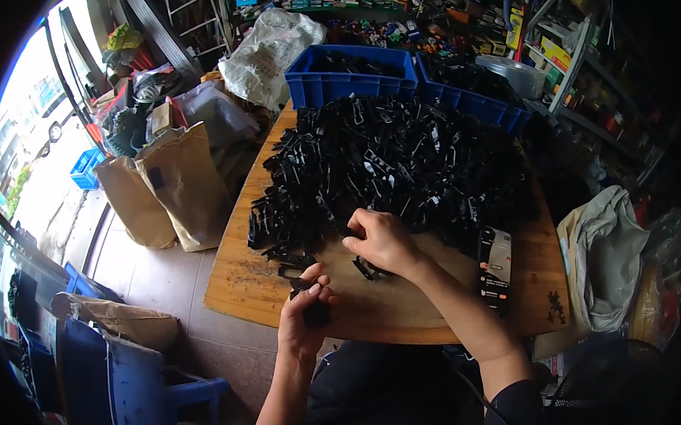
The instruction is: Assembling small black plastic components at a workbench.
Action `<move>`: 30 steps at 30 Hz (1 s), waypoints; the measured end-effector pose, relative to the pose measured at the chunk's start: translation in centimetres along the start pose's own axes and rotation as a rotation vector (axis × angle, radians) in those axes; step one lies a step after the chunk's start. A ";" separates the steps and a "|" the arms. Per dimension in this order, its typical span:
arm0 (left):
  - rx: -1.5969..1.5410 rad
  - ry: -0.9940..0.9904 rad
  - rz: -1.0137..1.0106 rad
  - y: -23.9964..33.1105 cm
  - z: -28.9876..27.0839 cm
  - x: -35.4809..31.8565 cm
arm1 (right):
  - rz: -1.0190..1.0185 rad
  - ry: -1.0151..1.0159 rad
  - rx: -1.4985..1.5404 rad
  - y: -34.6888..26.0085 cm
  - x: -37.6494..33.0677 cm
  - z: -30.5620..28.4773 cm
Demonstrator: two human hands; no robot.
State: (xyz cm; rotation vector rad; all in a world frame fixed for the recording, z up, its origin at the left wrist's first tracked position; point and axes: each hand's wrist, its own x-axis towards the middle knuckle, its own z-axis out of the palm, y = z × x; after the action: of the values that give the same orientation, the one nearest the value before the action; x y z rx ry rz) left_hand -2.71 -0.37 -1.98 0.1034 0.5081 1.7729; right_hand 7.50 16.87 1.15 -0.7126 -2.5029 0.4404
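Observation:
A large heap of small black plastic parts covers the far and middle part of the wooden table. My left hand is closed around a few black plastic parts at the table's near edge, the thumb lying on top. At the heap's near edge, my right hand has its fingers pinched together. What it grips, if anything, is hidden by the fingers. A loose black part lies on the wood just below my right hand.
A phone-like black slab with a lit screen lies right of my right forearm. Blue crates holding black parts stand behind the heap. Brown paper sacks and a blue stool are on the left, a whitish sack on the right.

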 end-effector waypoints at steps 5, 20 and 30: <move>0.124 0.056 -0.007 -2.2 3.5 0.3 | 0.154 -0.014 0.712 -4.9 -5.6 -3.5; 0.186 -0.056 -0.056 -2.7 3.0 0.2 | 0.091 0.201 -0.324 8.8 -6.0 -10.5; 0.214 -0.086 -0.089 -2.5 3.3 0.3 | -0.080 0.454 -0.292 11.4 -1.4 -11.0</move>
State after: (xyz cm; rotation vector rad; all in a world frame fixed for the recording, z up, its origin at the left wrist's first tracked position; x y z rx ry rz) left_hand 0.52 1.26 -0.05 0.3014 0.6294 1.6166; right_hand 19.09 27.15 4.81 -0.7226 -2.1680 -0.1132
